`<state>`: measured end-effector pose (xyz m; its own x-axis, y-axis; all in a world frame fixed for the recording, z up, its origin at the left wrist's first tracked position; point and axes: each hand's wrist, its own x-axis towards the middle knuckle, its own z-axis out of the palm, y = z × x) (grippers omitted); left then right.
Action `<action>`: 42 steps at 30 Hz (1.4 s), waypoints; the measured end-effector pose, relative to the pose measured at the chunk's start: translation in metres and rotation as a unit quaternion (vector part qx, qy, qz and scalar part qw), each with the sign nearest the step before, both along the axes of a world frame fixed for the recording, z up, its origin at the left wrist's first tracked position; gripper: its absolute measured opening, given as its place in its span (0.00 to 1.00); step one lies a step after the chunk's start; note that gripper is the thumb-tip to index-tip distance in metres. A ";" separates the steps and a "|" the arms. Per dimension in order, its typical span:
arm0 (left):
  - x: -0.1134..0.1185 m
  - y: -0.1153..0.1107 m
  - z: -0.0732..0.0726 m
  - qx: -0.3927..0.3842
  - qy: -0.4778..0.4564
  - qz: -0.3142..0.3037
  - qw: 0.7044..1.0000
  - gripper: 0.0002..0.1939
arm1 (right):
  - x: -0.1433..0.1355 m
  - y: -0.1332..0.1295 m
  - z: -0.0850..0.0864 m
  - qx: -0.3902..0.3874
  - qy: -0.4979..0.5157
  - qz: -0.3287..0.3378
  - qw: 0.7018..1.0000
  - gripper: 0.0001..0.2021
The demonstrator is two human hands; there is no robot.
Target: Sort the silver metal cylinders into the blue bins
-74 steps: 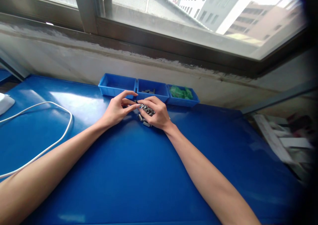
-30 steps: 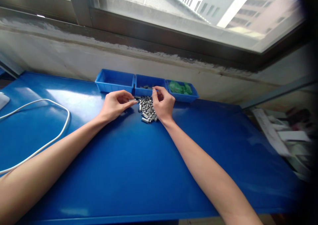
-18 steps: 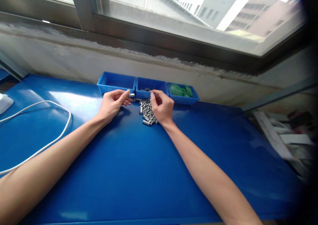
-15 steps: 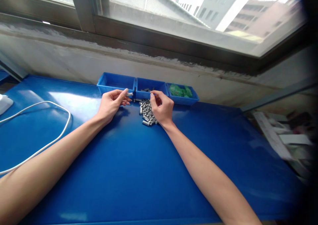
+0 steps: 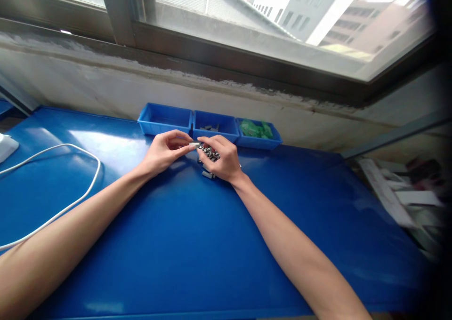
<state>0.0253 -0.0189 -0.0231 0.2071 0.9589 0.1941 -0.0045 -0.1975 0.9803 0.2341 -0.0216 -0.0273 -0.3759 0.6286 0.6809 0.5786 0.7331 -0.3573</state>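
My left hand point(image 5: 170, 149) pinches a small silver metal piece point(image 5: 194, 143), a short bar shape, between thumb and fingertips. From the other side my right hand point(image 5: 222, 156) reaches in, its thumb and forefinger at the right end of that same piece. Any smaller part between those right fingertips is too small to make out. Beneath the right hand lies a pile of small metal pieces point(image 5: 211, 154) on the blue table, partly covered by the fingers. One loose metal piece point(image 5: 207, 174) shows at the near edge of the pile.
Behind the hands stand three joined blue bins: the left bin point(image 5: 165, 128), the middle bin point(image 5: 221, 135) with some metal pieces inside, and the right bin point(image 5: 261, 143) holding green plastic point(image 5: 252, 128). A white cable point(image 5: 95, 169) loops over the table point(image 5: 197, 244) at left. A window is beyond.
My right hand has moved left from over the pile, and its fingers have come to the metal piece. My left hand has shifted slightly right and down, bringing the piece along.
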 end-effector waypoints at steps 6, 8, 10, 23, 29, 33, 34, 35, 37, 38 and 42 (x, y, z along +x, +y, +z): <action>0.001 0.001 0.001 0.031 0.029 -0.022 0.999 0.24 | 0.000 0.006 -0.004 -0.014 0.012 0.023 1.000 0.10; 0.002 0.001 0.000 0.058 0.056 -0.005 0.997 0.21 | -0.001 0.006 -0.004 -0.014 0.022 0.015 1.000 0.10; 0.003 0.000 0.000 0.094 0.102 0.031 0.990 0.18 | -0.001 0.006 -0.004 -0.019 0.031 -0.008 0.999 0.11; 0.005 -0.002 -0.011 0.281 0.361 0.082 0.885 0.17 | 0.007 0.024 -0.012 -0.061 0.179 -0.250 0.950 0.17; 0.004 -0.003 -0.012 0.286 0.382 0.065 0.877 0.13 | 0.005 0.021 -0.012 -0.085 0.150 -0.210 0.962 0.16; 0.005 -0.005 -0.008 0.279 0.385 0.072 0.877 0.12 | 0.002 0.016 -0.007 -0.074 0.128 -0.179 0.973 0.14; 0.005 -0.006 -0.008 0.282 0.388 0.067 0.875 0.12 | 0.001 0.015 -0.006 -0.071 0.123 -0.169 0.975 0.13; 0.006 -0.006 -0.008 0.286 0.393 0.059 0.872 0.13 | 0.001 0.013 -0.005 -0.069 0.120 -0.158 0.978 0.13; 0.007 -0.005 -0.008 0.292 0.400 0.041 0.868 0.15 | 0.000 0.010 -0.002 -0.066 0.110 -0.133 0.983 0.12; 0.007 -0.005 -0.009 0.293 0.400 0.035 0.868 0.15 | 0.000 0.008 -0.001 -0.066 0.104 -0.118 0.985 0.12; 0.005 -0.004 -0.010 0.295 0.394 0.036 0.870 0.13 | 0.000 0.002 0.002 -0.069 0.067 -0.054 0.994 0.12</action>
<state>0.0302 -0.0226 -0.0335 0.4426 0.7565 0.4815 0.6557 -0.6393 0.4017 0.2339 -0.0196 -0.0251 -0.2128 0.7520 0.6239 0.5927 0.6070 -0.5294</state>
